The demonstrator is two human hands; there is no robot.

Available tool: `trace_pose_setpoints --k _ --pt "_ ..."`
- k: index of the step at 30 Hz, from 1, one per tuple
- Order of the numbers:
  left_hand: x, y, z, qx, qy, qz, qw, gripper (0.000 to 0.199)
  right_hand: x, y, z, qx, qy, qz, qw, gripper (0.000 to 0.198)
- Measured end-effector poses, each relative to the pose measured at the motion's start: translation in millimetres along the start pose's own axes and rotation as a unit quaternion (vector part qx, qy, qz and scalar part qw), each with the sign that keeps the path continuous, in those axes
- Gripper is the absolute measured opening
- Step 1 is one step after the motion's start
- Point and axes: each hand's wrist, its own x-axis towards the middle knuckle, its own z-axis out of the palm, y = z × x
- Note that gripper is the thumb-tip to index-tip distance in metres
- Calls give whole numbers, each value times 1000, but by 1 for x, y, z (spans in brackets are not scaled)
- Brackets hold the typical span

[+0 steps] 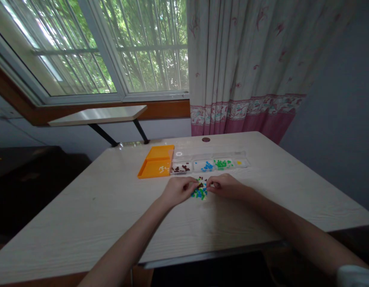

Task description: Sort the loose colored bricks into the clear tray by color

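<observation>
A small mixed pile of tiny green, blue, brown and yellow pieces (199, 194) lies on the table between my hands. My left hand (179, 190) is at the pile's left side, its thumb and fingers closed in a pinch at the edge. From the right, my right hand (226, 186) meets the pile with its thumb and fingertips curled together. Whatever either pinch holds is too small to make out. Just beyond my hands, a clear compartment tray has brown pieces (181, 168), blue pieces (207, 166), green pieces (223, 164) and yellow pieces (239, 162) in separate sections.
An orange open case (148, 169) with white pieces (164, 169) stands left of the clear tray (247, 161). A raised shelf (97, 115) on black legs rises at the table's back left. Behind the wooden table (118, 215) are a window and a curtain (232, 79).
</observation>
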Motion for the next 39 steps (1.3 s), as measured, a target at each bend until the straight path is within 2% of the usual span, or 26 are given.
trace_pose_setpoints --k 6,12,18,25,28,33,36,39 --pt "1 13 5 6 -52 34 998 22 1 -3 10 -14 82 -43 996 15" --pt "0 9 6 -6 -29 20 999 21 2 -3 15 -25 134 -55 989 19" --pt "0 3 9 -38 2 2 999 21 3 -2 17 -30 147 -36 988 19" --pt "2 3 7 -34 5 -8 999 24 4 0 16 -34 172 -46 983 18" --pt "4 -3 4 4 10 -37 999 24 4 0 10 -48 229 -43 971 17" --pt "8 -16 2 75 -11 -70 995 24 5 0 -4 -79 358 -52 929 20" --pt "9 -16 2 72 -39 -51 995 24 5 -1 -7 -88 379 -55 919 21" --pt "9 -11 3 78 -59 -38 994 25 5 -2 -7 -93 372 -39 923 23"
